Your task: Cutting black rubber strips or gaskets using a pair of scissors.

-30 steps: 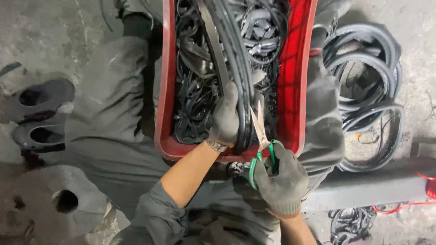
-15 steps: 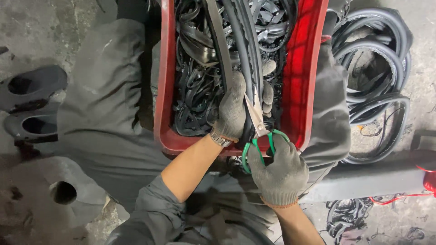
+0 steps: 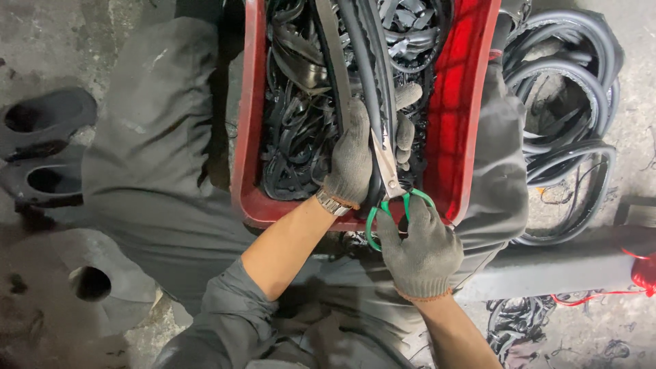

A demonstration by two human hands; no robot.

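Note:
A red plastic crate (image 3: 247, 157) full of black rubber strips rests between my knees. My left hand (image 3: 355, 154), in a grey knit glove, grips a long black rubber strip (image 3: 369, 75) that runs up over the crate. My right hand (image 3: 418, 249), also gloved, holds green-handled scissors (image 3: 389, 188) by their loops at the crate's near rim. The metal blades point up along the strip, right beside my left hand's fingers.
Coiled black rubber seals (image 3: 567, 116) lie on the concrete floor to the right. Two dark shoes (image 3: 44, 147) sit at the left. A grey metal bar (image 3: 560, 270) and a red cord (image 3: 615, 290) lie at the lower right.
The view has drifted a little, so crate and hands sit slightly lower and to the right. My left hand has shifted its grip on the strip; the scissors stay against it.

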